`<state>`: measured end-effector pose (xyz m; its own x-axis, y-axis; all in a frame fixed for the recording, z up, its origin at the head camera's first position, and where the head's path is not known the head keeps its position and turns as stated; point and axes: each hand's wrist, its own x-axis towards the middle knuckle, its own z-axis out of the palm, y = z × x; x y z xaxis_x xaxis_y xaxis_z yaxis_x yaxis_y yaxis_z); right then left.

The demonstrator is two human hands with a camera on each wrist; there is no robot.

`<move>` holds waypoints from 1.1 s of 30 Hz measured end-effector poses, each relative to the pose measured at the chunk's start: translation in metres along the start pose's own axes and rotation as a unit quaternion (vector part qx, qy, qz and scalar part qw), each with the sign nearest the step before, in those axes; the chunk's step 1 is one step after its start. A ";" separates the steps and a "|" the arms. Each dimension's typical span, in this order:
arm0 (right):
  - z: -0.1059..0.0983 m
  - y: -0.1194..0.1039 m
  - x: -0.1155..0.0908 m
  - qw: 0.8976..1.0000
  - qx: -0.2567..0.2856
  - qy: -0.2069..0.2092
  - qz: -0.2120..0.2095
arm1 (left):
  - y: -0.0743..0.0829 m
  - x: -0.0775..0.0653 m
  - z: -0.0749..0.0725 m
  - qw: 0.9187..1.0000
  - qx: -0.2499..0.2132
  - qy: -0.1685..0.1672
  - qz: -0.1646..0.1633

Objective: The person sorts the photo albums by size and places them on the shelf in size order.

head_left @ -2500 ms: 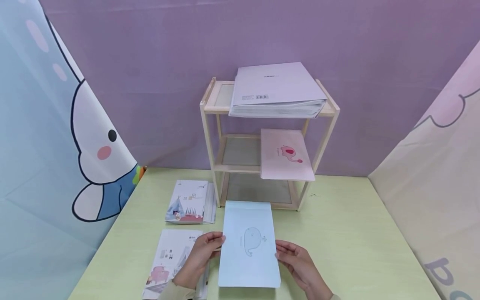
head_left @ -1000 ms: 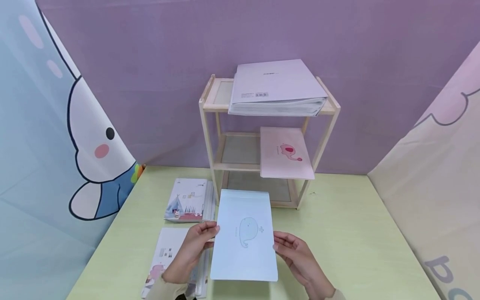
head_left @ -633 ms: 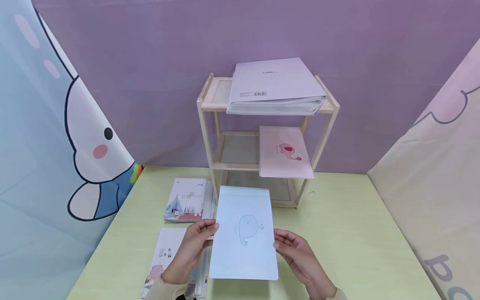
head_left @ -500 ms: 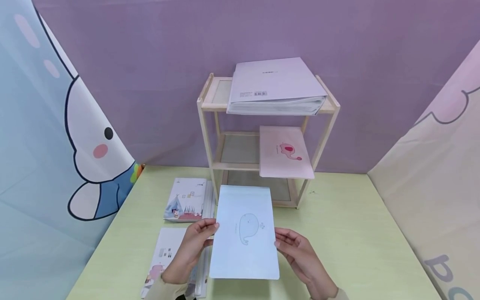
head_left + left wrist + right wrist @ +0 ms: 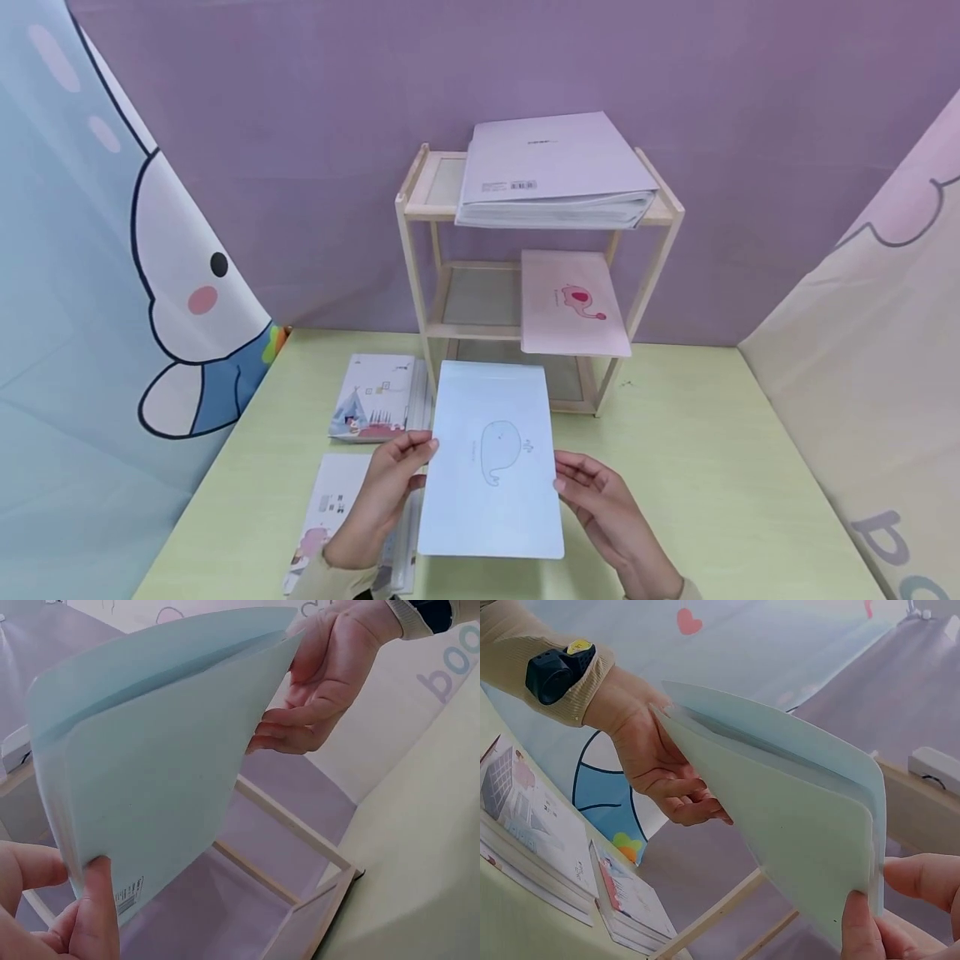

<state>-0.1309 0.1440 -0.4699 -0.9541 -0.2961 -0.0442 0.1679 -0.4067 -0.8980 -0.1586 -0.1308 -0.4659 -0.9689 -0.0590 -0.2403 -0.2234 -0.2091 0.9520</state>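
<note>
A light blue notebook (image 5: 487, 508) with a whale drawing on its cover is held in front of the shelf by both hands. My left hand (image 5: 386, 492) pinches its left edge between thumb and fingers. At the opposite edge, my right hand (image 5: 611, 512) pinches it the same way. From below, the left wrist view shows the notebook's plain back cover (image 5: 165, 765) with a small barcode. Its covers part slightly along one side in the right wrist view. A pink notebook (image 5: 570, 308) with an elephant drawing lies on the middle shelf, at the right.
The small wooden shelf rack (image 5: 414, 275) stands at the back of the pale green table (image 5: 712, 475). A pile of large white books (image 5: 555, 158) lies on its top. Two stacks of smaller books, a rear stack (image 5: 371, 396) and a front stack (image 5: 326, 508), are on the left.
Both hands have raised the light blue notebook and carried it slightly forward, so its far edge now overlaps the bottom shelf in the head view. Their grip stays the same.
</note>
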 end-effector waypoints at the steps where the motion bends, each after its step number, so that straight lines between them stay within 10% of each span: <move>1: 0.000 -0.001 0.000 1.000 -0.001 0.000 -0.001 | 0.001 0.000 0.001 1.000 -0.002 0.001 0.000; 33: 0.013 -0.020 -0.014 0.999 0.019 -0.020 -0.039 | 0.022 -0.011 0.009 1.000 -0.019 -0.015 0.011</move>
<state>-0.1177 0.1447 -0.4457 -0.9543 -0.2957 0.0426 0.1040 -0.4623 -0.8806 -0.1537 -0.1264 -0.4403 -0.9763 -0.0354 -0.2137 -0.1987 -0.2458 0.9487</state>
